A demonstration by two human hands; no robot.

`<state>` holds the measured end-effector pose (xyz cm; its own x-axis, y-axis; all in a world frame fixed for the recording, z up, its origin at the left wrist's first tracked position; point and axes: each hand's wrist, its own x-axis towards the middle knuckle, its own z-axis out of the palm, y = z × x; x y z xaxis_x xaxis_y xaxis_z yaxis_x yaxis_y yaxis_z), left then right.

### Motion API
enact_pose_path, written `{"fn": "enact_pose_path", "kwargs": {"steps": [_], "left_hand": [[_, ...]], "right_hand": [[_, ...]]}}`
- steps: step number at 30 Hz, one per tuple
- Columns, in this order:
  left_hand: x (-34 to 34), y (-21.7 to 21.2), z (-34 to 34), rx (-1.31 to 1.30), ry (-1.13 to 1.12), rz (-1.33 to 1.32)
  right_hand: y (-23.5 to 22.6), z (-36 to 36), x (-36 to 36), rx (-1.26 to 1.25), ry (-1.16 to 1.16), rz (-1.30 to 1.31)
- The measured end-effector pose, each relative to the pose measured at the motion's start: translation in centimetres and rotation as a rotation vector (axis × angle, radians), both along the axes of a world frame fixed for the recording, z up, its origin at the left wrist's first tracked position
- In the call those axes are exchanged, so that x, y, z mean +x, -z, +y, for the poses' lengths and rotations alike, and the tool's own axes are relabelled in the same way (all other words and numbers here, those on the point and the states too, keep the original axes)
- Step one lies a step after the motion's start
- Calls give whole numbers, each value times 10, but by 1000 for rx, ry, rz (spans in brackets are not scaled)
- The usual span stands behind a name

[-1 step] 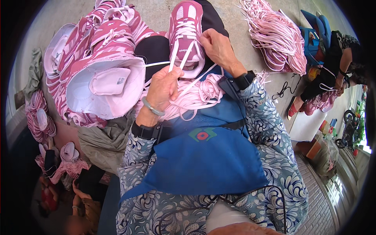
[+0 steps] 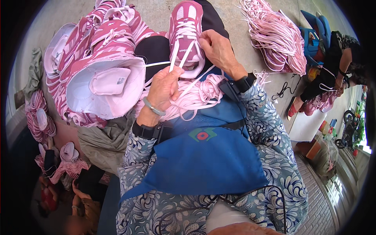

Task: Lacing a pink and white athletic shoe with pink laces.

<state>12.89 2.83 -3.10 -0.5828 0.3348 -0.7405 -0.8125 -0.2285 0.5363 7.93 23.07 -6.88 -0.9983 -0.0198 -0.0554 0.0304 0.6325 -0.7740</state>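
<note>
A pink and white shoe upper [image 2: 185, 27] lies across my lap with its toe pointing away, its white laces [image 2: 183, 58] threaded through the eyelets. Both loose lace ends run down toward me, into the pinched fingers of my left hand [image 2: 164, 85]. Against the upper's right edge, my right hand [image 2: 217, 49] has thumb and forefinger closed on its side; the fingertips are partly hidden. Beneath my hands, a heap of pale pink laces [image 2: 199, 94] rests on my blue apron [image 2: 211, 164]. One white lace stretches left from my left hand toward the stacked uppers.
Large nested stacks of pink uppers [image 2: 105, 78] stand close at my left. A big bundle of pink laces [image 2: 274, 35] lies on the concrete floor at the right. Another person [image 2: 342, 66] sits beyond it, handling pink uppers. More people and uppers [image 2: 70, 152] are at the lower left.
My right hand has shifted very slightly down along the upper's edge. Everything else looks the same.
</note>
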Motion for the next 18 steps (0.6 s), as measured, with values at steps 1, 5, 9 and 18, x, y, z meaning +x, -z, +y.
{"fn": "enact_pose_path", "kwargs": {"steps": [1,5,9,18], "left_hand": [[1,4,1,53,-3,43],[-7,18,13,189,-137,-134],[-8,22,43,360,-248,-192],[-2,21,60,5,20,31]], "right_hand": [[-6,-3,8,-46,-24,48],[-23,-15,31,349,-179,34],[-17,-14,27,401,-180,-62],[-2,10,23,255,-211,27]]}}
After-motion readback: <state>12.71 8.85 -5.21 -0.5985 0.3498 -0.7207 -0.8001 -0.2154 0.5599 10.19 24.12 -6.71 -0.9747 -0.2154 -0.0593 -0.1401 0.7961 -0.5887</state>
